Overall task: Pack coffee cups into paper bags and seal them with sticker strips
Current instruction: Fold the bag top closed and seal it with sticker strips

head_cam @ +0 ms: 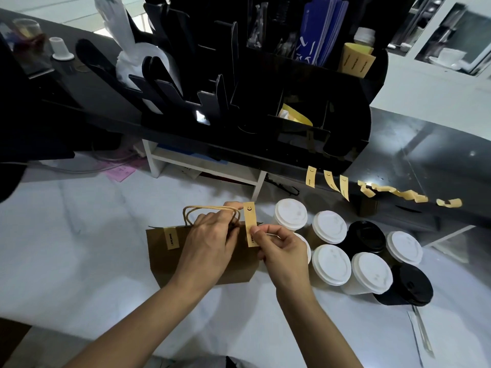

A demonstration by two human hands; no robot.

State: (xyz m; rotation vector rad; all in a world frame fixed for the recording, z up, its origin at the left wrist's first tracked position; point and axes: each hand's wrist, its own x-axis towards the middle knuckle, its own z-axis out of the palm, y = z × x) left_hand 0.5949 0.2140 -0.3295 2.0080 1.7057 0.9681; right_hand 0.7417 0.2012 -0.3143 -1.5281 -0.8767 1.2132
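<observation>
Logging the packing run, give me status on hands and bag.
Left hand grips bag handles. Right hand pinches sticker strip over paper bag top; one strip on. Cups beside, clear.

A brown paper bag (204, 257) stands on the white counter (79, 248), one yellow sticker strip (171, 238) already folded over its top edge at nine o'clock from the handles (210, 212); the left hand (210, 241) grips the bag's top by the handles; the right hand (281, 251) pinches a second smiley strip (250, 221) upright just beside them; at three o'clock lidded coffee cups (329, 264) cluster, white lids and black; spare strips (328, 180) hang from the black shelf edge (398, 203) at one o'clock.
</observation>
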